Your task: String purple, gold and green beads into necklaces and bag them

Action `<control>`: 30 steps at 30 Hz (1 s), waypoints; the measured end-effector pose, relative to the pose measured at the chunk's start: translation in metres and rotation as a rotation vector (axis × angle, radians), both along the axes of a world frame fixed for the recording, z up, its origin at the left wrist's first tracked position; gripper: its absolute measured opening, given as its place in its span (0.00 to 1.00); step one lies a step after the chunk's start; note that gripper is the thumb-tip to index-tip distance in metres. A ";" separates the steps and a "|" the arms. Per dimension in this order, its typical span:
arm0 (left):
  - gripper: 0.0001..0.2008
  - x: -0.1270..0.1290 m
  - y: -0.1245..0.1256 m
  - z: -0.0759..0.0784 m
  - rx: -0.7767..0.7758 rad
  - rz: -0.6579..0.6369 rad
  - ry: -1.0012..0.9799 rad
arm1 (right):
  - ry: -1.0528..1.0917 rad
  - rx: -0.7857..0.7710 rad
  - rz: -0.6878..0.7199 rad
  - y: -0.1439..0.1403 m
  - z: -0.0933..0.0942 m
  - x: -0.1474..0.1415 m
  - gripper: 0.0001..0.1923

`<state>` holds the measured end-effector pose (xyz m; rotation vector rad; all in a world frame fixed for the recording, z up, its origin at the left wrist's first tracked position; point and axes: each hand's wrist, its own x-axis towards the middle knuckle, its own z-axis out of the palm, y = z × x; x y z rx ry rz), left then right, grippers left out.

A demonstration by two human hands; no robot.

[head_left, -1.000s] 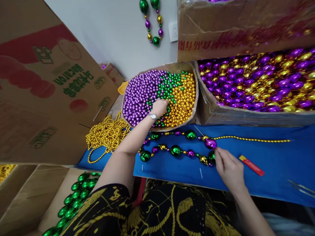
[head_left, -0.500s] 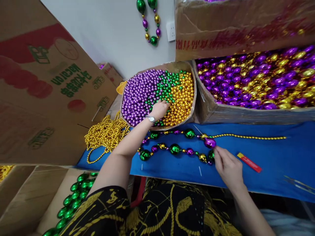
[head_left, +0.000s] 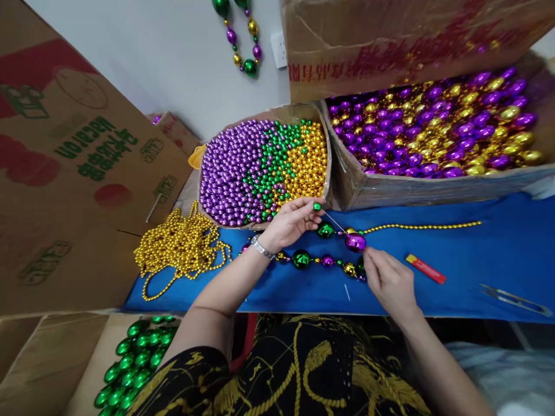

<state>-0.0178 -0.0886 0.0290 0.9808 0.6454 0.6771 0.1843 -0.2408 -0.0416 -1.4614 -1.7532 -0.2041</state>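
My left hand (head_left: 298, 219) pinches a small green bead (head_left: 317, 206) at the upper end of a thin pale string (head_left: 333, 219). That string runs down to a large purple bead (head_left: 355, 242). Just below the purple bead, my right hand (head_left: 389, 280) is closed, its fingertips gripping the string there; part of the grip is hidden. A strand of green, purple and gold beads (head_left: 300, 259) lies on the blue cloth (head_left: 277, 294) between my hands, partly covered by my left forearm.
Behind my left hand stands a box of small purple, green and gold beads (head_left: 234, 167). A larger box of purple and gold beads (head_left: 433, 133) is at right. Gold bead chains (head_left: 176, 242) lie at left; a red-yellow cutter (head_left: 425, 268) and metal tweezers (head_left: 515, 299) lie at right.
My left hand has come out of the box of small beads, toward the right and nearer to me, with a green bead in its fingers. My right hand keeps its grip.
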 end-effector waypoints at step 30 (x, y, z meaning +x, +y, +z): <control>0.17 0.024 -0.015 0.004 0.382 -0.004 0.192 | 0.016 -0.113 -0.049 -0.016 0.001 0.026 0.11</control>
